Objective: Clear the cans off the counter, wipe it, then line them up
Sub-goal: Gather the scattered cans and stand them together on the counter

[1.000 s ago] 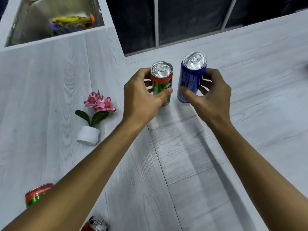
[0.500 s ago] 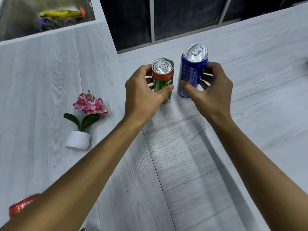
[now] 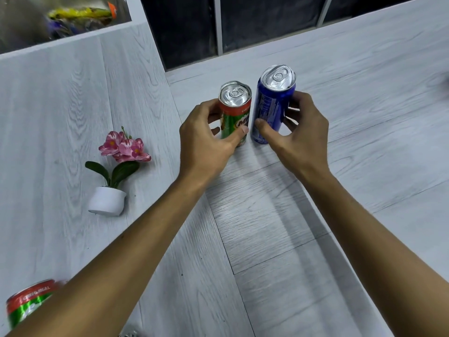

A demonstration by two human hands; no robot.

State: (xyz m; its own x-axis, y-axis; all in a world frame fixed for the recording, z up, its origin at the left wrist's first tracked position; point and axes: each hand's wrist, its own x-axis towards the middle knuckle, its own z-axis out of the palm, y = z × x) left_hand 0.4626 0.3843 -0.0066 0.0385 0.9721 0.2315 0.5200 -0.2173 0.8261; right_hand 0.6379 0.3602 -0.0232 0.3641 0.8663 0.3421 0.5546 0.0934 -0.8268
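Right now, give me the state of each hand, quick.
Left hand: closed around the green and red can, thumb in front.
Right hand: closed around the blue can, thumb in front.

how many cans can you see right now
3. A green can in the left hand, a blue can in the right hand, another green can at bottom left, partly behind the forearm. More may be hidden.

At the top of the frame I see a dark window, and pale grey wood boards fill the rest.
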